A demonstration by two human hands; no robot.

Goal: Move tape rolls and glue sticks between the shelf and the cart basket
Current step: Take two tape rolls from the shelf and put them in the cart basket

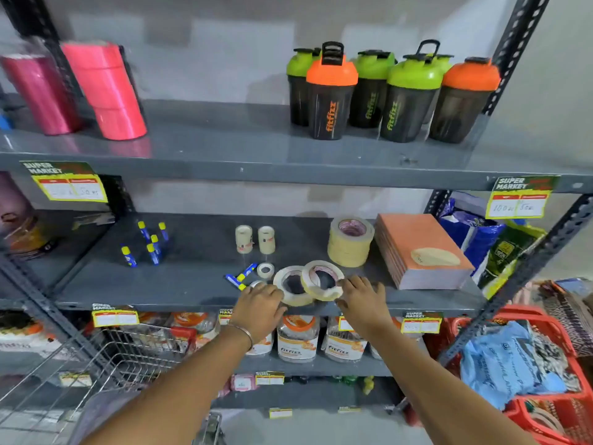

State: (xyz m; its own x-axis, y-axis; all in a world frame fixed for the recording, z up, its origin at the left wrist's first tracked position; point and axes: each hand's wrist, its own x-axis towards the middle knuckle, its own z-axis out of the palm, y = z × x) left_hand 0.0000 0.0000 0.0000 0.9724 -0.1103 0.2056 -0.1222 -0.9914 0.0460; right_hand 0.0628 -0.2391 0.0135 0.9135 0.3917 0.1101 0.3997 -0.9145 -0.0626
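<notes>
Two flat cream tape rolls lie near the front of the middle shelf [192,284]. The left tape roll [286,295] lies flat, and my left hand [260,305] grips its left rim. Tilted against it is the right tape roll [324,264], with the fingers of my right hand [364,300] on its right rim. A small white roll [265,270] and two lying glue sticks [241,276] are just behind my left hand. Several glue sticks [146,244] stand further left. Two small upright tape rolls [255,239] and a tall tape stack [350,242] stand behind. The wire cart basket [112,364] is at lower left.
A stack of orange pads [423,252] sits right of the tape. Shaker bottles [385,91] and pink rolls [106,88] fill the top shelf. Jars [298,342] stand on the shelf below. A red basket [564,342] with a blue bag is at lower right.
</notes>
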